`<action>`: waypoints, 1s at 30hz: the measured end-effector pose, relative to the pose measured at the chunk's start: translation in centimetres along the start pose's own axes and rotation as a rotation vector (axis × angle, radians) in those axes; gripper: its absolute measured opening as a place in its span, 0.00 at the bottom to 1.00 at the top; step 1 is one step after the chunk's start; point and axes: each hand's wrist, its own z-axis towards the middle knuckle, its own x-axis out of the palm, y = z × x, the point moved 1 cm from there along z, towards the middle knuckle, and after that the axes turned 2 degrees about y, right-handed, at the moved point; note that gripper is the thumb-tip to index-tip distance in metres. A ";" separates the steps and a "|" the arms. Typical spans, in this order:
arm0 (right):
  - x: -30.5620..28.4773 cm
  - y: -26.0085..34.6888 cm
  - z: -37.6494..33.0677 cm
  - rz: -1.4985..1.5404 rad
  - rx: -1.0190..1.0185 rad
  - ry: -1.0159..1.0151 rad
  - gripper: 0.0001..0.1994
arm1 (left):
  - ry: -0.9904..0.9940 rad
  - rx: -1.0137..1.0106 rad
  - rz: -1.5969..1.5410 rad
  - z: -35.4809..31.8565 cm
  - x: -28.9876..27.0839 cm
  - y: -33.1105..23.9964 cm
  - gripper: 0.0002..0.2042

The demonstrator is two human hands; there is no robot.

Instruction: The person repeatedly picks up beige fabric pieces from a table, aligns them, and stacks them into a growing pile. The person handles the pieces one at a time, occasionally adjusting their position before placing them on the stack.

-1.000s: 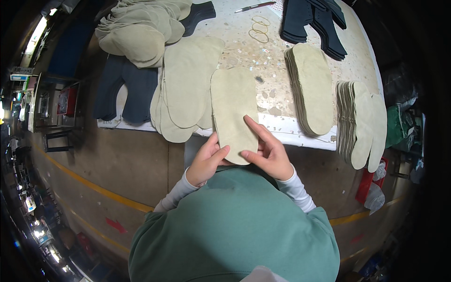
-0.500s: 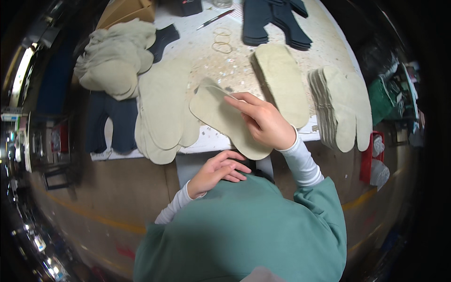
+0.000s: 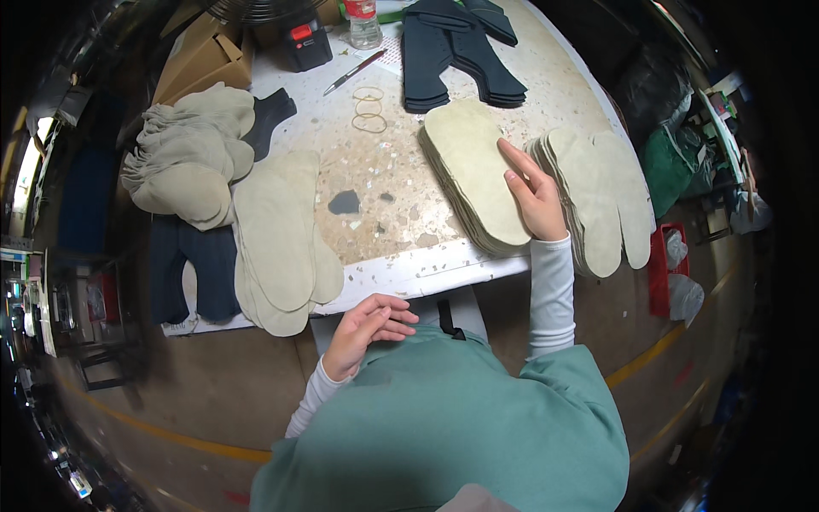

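Observation:
My right hand (image 3: 539, 200) rests at the right side of a stack of pale, sole-shaped fabric pieces (image 3: 473, 171), its fingers stretched out and the fingertips on or beside the top piece. Nothing shows gripped in it. My left hand (image 3: 367, 331) hovers in front of the table edge near my lap, fingers loosely bent and apart, with no object in it. Right of my right hand lies a second stack of pale pieces, split like mittens (image 3: 593, 192). Several wide pale pieces (image 3: 277, 247) overlap at the table's left front.
At the far left are a heap of pale pieces (image 3: 192, 154), dark forked pieces (image 3: 196, 264) and a cardboard box (image 3: 205, 64). Dark cut pieces (image 3: 456, 60), a pen (image 3: 354, 72), rubber bands (image 3: 368, 113) and a bottle (image 3: 364, 30) occupy the back of the worn table (image 3: 401, 179).
My right hand has moved right, from the single sole-shaped piece at the middle to the stack. That piece no longer lies at the middle. My left hand stays near my lap.

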 end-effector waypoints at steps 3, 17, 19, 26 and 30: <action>-0.4 0.7 -0.2 -0.047 -0.007 -0.001 0.21 | -0.030 0.092 0.059 -1.2 -0.1 -0.9 0.14; 6.4 3.6 -3.3 -1.057 -0.200 -0.022 0.35 | -1.092 0.749 0.942 -6.7 -6.2 -5.1 0.09; 5.9 3.8 -3.2 -1.023 -0.207 0.017 0.34 | -0.975 0.790 1.252 -6.0 -5.6 -5.2 0.12; 6.6 7.3 -3.6 -0.504 -0.260 0.051 0.20 | -0.965 0.880 1.388 -4.9 -5.6 -5.0 0.11; 9.8 8.7 -3.2 -0.244 -0.238 0.210 0.18 | -1.046 0.931 1.246 -4.6 -4.7 -4.4 0.10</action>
